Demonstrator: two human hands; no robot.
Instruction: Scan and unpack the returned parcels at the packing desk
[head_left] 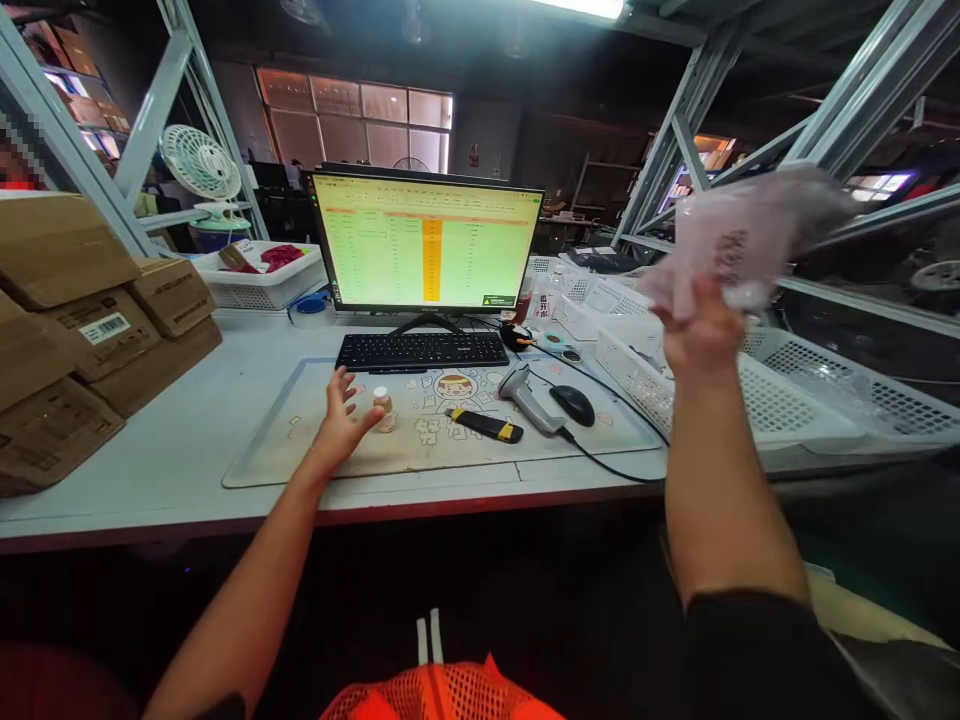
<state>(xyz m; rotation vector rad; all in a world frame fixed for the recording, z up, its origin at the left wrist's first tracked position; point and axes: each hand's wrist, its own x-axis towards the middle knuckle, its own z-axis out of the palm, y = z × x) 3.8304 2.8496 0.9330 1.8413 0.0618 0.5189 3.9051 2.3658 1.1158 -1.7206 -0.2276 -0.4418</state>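
My left hand (341, 420) rests on the desk mat (285, 450) with fingers spread, its thumb close to a small bottle (383, 408) with a white cap; the two look slightly apart. My right hand (701, 325) is raised at the right and is closed on a pale pink plastic bag (750, 235), which is blurred by motion. A yellow and black utility knife (486, 425) and a grey barcode scanner (529, 398) lie on the mat between the hands.
A monitor (426, 240) and black keyboard (422, 351) stand behind the mat, a mouse (573, 404) to the right. Cardboard boxes (90, 330) are stacked at left. White perforated baskets (795, 400) sit at right, another basket (259, 285) and a fan (201, 165) behind.
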